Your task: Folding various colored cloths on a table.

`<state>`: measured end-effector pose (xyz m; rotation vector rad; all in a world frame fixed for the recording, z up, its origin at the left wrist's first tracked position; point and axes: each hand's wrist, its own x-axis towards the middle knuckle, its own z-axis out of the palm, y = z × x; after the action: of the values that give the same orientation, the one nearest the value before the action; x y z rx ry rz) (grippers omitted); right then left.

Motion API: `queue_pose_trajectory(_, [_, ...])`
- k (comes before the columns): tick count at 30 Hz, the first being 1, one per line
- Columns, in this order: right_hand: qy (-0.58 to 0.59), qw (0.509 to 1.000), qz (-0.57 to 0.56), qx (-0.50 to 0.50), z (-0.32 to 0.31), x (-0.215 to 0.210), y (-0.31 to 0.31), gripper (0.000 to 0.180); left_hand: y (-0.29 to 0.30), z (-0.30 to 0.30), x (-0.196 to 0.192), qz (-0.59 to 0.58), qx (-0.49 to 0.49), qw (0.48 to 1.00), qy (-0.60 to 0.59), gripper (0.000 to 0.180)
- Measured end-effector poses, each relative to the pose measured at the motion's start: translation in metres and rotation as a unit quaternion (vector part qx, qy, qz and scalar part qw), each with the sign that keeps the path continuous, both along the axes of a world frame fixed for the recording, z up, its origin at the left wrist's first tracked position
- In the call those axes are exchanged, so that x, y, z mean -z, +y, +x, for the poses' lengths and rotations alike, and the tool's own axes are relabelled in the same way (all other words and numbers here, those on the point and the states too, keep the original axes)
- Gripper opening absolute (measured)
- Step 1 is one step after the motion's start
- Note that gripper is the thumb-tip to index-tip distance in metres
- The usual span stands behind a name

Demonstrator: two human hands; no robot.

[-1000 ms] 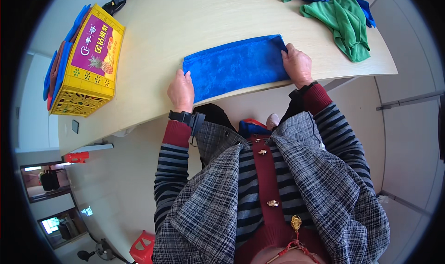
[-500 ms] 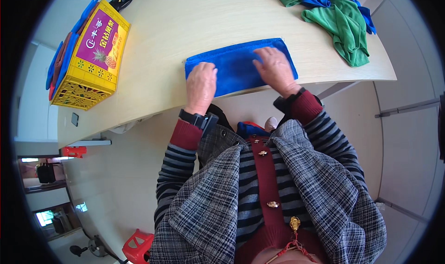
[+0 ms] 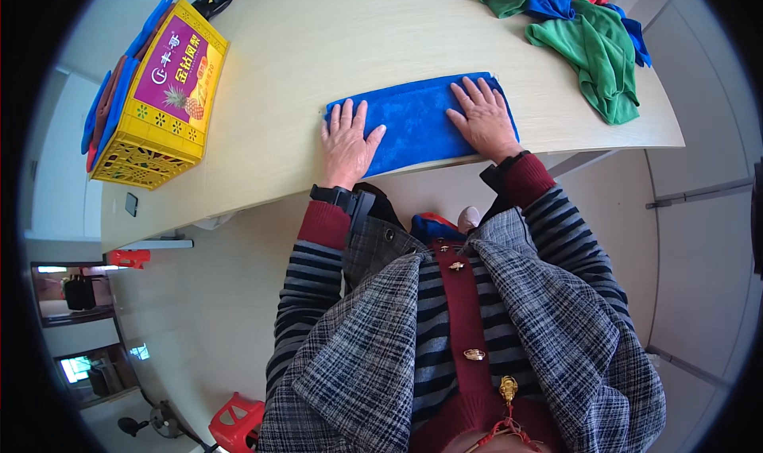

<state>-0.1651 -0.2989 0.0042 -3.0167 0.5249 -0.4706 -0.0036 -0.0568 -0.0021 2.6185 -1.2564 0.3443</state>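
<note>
A single head-worn fisheye view looks steeply down over the person's own chest and forearms, which enter from the lower edge. The tabletop [image 3: 334, 48] fills the upper part, close enough that both hands reach it, and its front edge bends with the lens. Floor shows at the lower left and right. The dark circular rim cuts off the corners. No second view is present.

A yellow crate [image 3: 163, 95] is sitting at the far left of the pale table [image 3: 334, 48], while green, blue and red cloths [image 3: 592, 36] are lying heaped at its far right
</note>
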Motion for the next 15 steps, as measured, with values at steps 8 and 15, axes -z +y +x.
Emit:
queue_pose_trajectory(8, [0.006, 0.999, 0.01, 0.046, -0.015, -0.002, -0.015, 0.061, 0.028, 0.008, 0.0, -0.045, -0.096, 0.994, -0.023, 0.067])
queue_pose_trajectory(15, [-0.042, 0.998, -0.02, 0.04, -0.017, -0.026, 0.03, 0.06, 0.033, -0.016, -0.016, -0.091, -0.199, 0.975, 0.024, 0.046])
